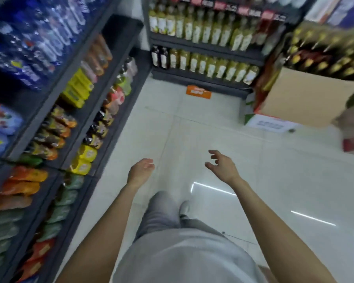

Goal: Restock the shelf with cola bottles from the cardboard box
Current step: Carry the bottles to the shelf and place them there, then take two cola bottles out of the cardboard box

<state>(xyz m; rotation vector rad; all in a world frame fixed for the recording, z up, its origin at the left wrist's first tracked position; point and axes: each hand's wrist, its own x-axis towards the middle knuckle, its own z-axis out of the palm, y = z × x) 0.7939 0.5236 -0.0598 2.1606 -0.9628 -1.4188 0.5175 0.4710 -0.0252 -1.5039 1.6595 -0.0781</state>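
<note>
both hands hang empty, left hand (140, 170) loosely curled, right hand (221, 164) fingers spread; cardboard box (300, 97) well apart; full bottles likely heavy, slick, best gripped mid-body

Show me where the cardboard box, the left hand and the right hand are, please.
cardboard box (307, 97), head view, on its plain brown side wall.
left hand (140, 170), head view, on the back of the hand.
right hand (223, 165), head view, on the back of the hand.
</note>
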